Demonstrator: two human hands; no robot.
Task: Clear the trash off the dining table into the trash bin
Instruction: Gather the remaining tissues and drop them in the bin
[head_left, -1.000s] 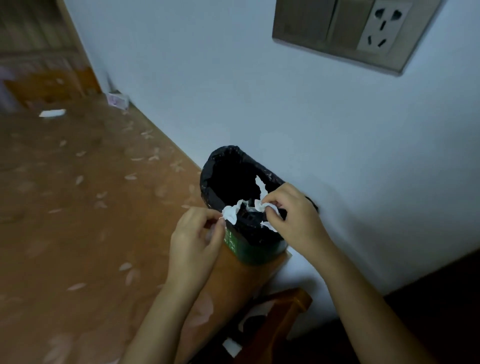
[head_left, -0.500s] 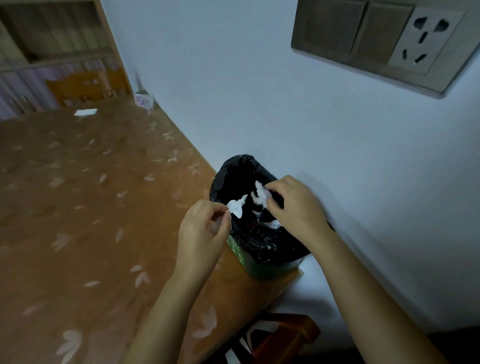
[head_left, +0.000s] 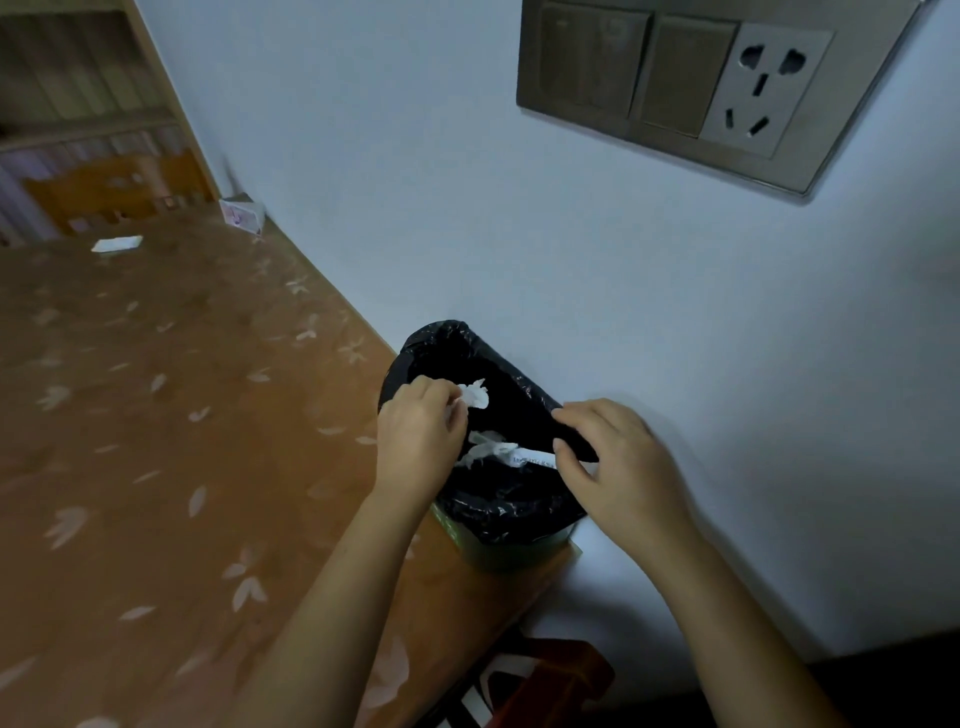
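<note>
Left hand (head_left: 421, 441) pinches tissue scrap (head_left: 475, 399) over trash bin (head_left: 498, 519) at near right corner of table (head_left: 156, 415). Right hand (head_left: 618, 462), now shifted right, fingers loosely curled; second scrap (head_left: 496, 450) now inside bin, contact unclear. 1 scrap left to drop; far paper (head_left: 117, 243) remains.

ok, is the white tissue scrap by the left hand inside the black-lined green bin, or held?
Held: the left hand pinches the white tissue scrap above the mouth of the black-lined green bin, not released.
</note>
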